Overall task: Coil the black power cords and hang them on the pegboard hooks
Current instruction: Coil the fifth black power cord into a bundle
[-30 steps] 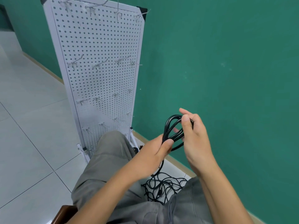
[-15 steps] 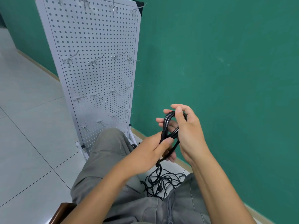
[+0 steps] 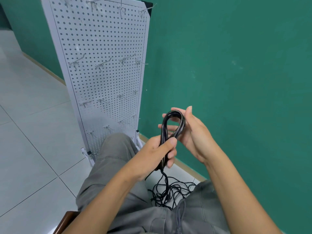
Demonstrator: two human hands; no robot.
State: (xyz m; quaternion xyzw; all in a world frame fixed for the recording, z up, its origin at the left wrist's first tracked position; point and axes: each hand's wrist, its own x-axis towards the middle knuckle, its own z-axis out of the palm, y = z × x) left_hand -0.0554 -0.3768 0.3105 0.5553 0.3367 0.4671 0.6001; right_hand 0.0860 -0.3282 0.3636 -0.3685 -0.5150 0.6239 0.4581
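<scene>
Head view: the left hand (image 3: 157,149) pinches the gathered loops of the black power cord (image 3: 172,129), thumb over the strands. The right hand (image 3: 190,134) is open, fingers straight, backing the loop. The tail drops to the tangled cords (image 3: 170,191) on the floor between the knees. Risk: that tangle could snag the tail and pull the loops loose. The pegboard (image 3: 101,65) hooks (image 3: 101,65) hang empty.
</scene>
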